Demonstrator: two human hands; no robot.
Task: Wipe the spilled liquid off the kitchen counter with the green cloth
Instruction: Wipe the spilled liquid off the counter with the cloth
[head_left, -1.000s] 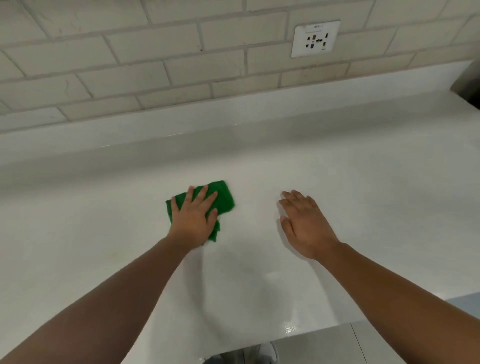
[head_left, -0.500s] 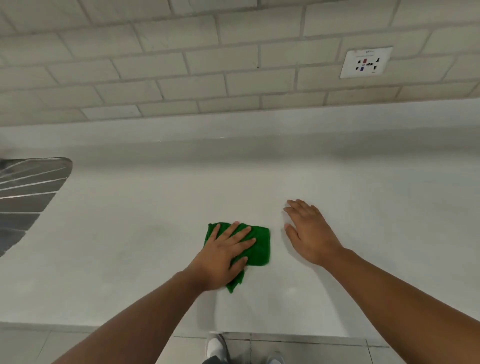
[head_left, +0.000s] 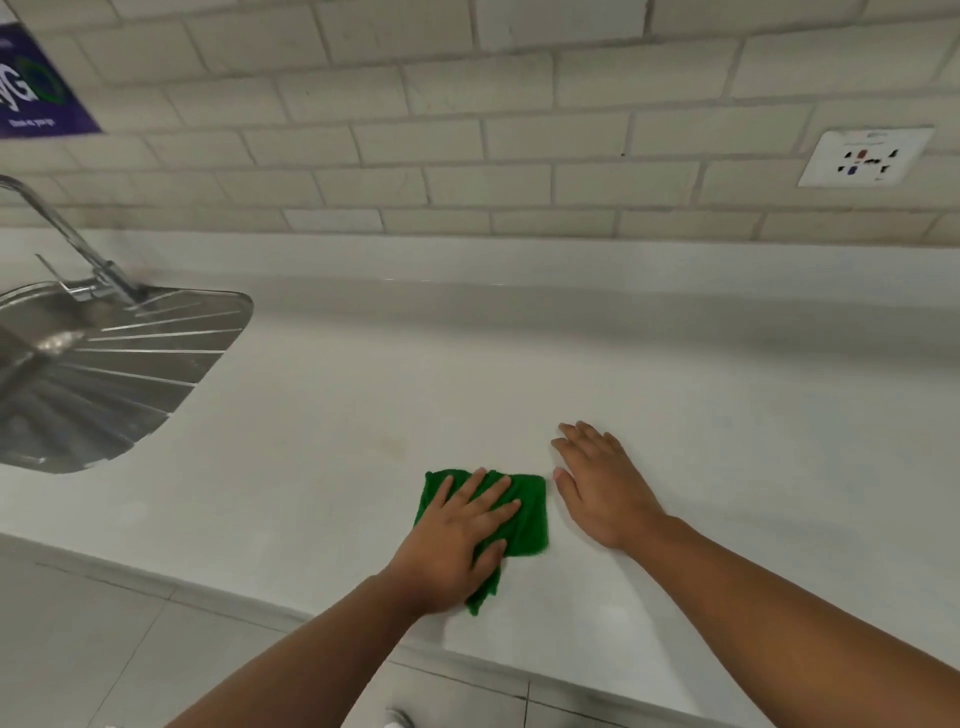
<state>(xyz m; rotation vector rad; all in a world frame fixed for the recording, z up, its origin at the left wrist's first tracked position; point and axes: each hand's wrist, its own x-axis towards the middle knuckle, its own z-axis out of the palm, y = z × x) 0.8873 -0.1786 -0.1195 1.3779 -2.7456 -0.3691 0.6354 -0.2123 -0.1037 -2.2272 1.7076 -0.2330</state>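
On the purple wall sign (head_left: 36, 88) — only a large white "G" reads, the rest blurred.

Wall tiles (head_left: 488, 130): cream, brick-laid, grey grout lines, spanning the whole back of the view.
Socket (head_left: 865, 157): white plate fixed to the tiles at far right, several pin holes, small red and blue marks.
Sign (head_left: 31, 88): purple with white lettering, top left on the tiles, cut off by the frame edge, text too blurred to read.
Faucet (head_left: 67, 234): slim metal spout, slanting up and left out of view, base at the back of the sink.
Drainboard (head_left: 156, 364): stainless steel, ribbed, rounded corners, at left.
Sink basin (head_left: 31, 343): only a sliver at the left edge.
Floor (head_left: 78, 649): large pale tiles, thin joints, lower left.
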